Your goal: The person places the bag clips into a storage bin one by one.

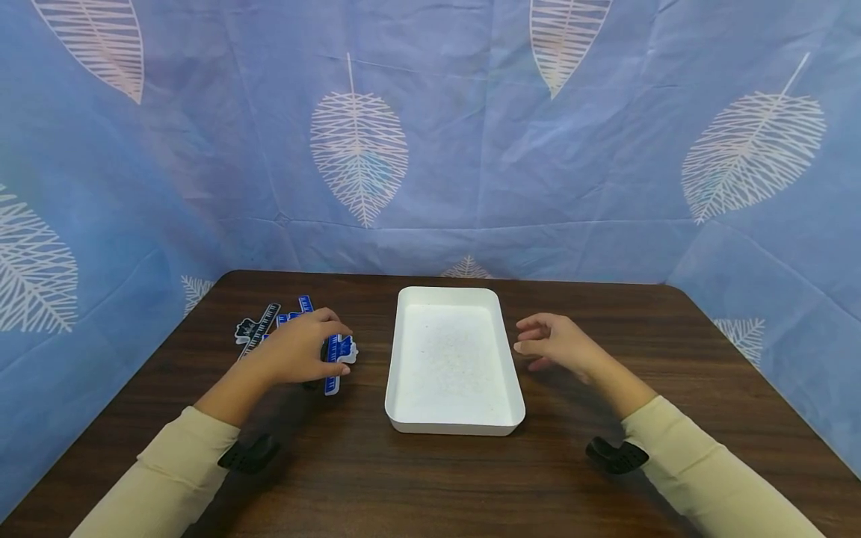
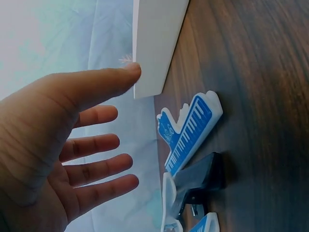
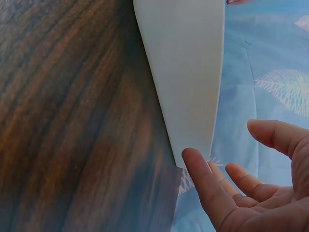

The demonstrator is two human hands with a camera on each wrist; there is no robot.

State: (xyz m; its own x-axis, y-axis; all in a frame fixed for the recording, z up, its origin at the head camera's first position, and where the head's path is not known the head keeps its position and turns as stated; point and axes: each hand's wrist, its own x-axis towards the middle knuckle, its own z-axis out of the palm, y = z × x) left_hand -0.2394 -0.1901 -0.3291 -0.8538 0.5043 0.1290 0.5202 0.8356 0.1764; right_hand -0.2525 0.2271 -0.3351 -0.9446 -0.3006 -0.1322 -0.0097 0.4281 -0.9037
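My left hand hovers over a small group of clips on the left of the table, its fingers apart and holding nothing. A blue clip with a white piano-key pattern lies beside its thumb, and the left wrist view shows this blue clip next to a black clip part. A black clip with a similar pattern lies farther left. The hand partly hides the other clips. My right hand is just right of a white tray, fingers loosely bent, with nothing in it.
The shallow rectangular tray stands at the middle of the dark wooden table, with nothing but faint specks on its bottom. A blue cloth with white leaf prints hangs behind the table and at its sides.
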